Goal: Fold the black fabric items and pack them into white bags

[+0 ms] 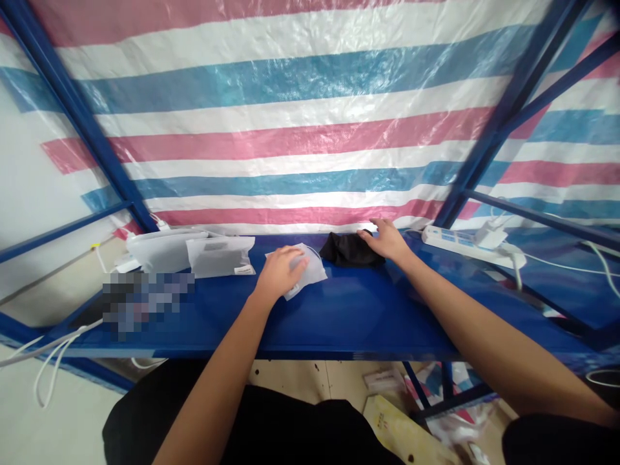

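Note:
My left hand (283, 271) lies over a small whitish, half-clear plastic bag (312, 270) on the blue shelf, its fingers curled round the bag's left side. The thumb rests on top, and part of the bag is hidden under the palm. To its right is a crumpled black cloth pouch (349, 250). My right hand (387, 241) reaches to the pouch's upper right edge. Its thumb and fingers are apart, and the thumb is at the black fabric.
Two larger frosted bags (220, 255) stand at the left back. A white power strip (450, 240) with a plugged-in charger (491, 231) lies at the right. Blue metal posts rise at both sides before a striped sheet (300, 142). White cables (53, 365) hang at the left.

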`<state>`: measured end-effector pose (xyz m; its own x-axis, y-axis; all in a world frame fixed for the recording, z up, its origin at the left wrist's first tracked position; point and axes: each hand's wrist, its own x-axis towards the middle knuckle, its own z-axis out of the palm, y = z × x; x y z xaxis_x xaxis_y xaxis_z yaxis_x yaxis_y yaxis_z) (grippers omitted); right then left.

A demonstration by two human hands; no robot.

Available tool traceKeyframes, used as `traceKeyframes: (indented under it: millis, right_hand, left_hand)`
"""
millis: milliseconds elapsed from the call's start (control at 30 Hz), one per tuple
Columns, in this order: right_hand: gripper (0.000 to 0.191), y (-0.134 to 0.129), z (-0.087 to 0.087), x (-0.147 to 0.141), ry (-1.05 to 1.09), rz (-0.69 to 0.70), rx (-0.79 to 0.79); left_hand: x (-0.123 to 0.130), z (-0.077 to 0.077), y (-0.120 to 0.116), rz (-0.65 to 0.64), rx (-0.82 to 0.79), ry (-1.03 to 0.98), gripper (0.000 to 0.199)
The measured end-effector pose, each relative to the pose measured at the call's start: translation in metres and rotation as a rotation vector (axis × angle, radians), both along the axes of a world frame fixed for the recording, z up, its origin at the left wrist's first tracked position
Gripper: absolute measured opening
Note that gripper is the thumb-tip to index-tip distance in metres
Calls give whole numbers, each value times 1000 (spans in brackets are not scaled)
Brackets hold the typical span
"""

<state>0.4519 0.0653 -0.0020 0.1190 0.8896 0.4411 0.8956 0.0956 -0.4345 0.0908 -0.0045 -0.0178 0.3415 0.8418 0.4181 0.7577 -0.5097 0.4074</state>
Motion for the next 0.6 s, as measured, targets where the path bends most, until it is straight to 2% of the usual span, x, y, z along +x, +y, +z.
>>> traceKeyframes:
  millis: [67,133,200,333,467,533,600]
  right_hand:
    - [55,-3,2,-4,-41,93,-23]
    - [50,-6,1,-9,-87,215,-68]
    - [51,-8,-2,-13,-140,286,-84]
    - [55,-9,-12,-15,-215,289,-83]
    - [50,-11,-13,-19,-351,263,-17]
    - [50,-13,-10,-25,-380,305,12]
    - [53,-15,-9,-33,-367,396,5]
  left_hand:
    - [5,-6,-1,-36,-144,131,58]
    - [4,-13,1,-69,-218,185,62]
    - [0,-18,4,-118,-231,120,60]
    - [-2,-16,8,-156,-173,-27,43]
    - [15,-11,4,-29,-149,-78,31]
    - [25,-11,1,31,-164,-34,39]
    - [30,-14,-1,38,-187,38,55]
